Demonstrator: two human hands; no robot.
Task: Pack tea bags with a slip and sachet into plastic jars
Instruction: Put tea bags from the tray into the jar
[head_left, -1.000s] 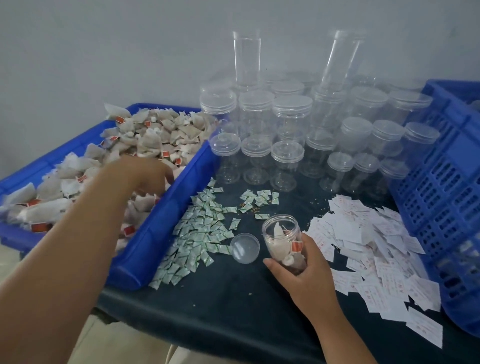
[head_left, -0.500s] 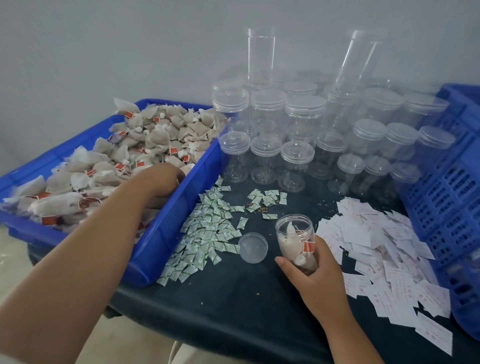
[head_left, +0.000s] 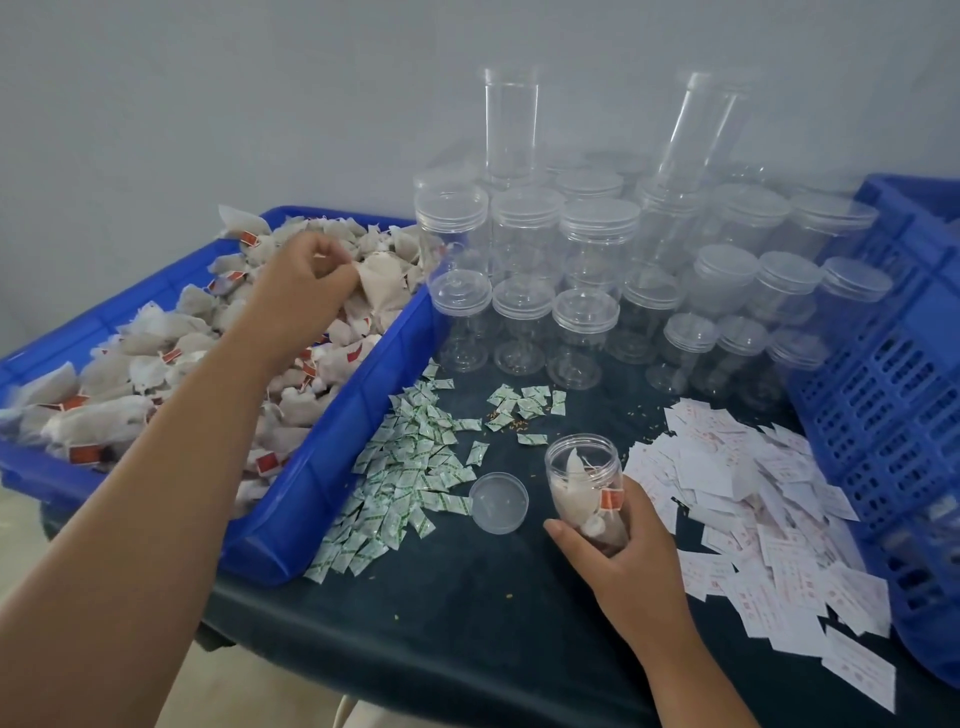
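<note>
My right hand (head_left: 621, 553) grips an open clear plastic jar (head_left: 582, 480) on the dark table; it has tea bags inside with a red tag showing. Its clear lid (head_left: 498, 502) lies just left of it. My left hand (head_left: 304, 283) is raised over the blue tray (head_left: 332, 452) and pinches a whitish tea bag (head_left: 387, 283) by its corner, lifted above the pile of tea bags (head_left: 171, 353). Green-and-white sachets (head_left: 410, 467) are scattered between tray and jar. White paper slips (head_left: 753, 509) lie in a heap to the right of the jar.
Many empty lidded clear jars (head_left: 587, 291) stand stacked at the back of the table, with two tall clear tubes (head_left: 511, 124) behind them. A blue slotted crate (head_left: 893, 395) fills the right side. A grey wall is behind.
My left hand has risen from deep in the tray and moved toward its far end, now lifting one tea bag. My right hand keeps holding the jar in place.
</note>
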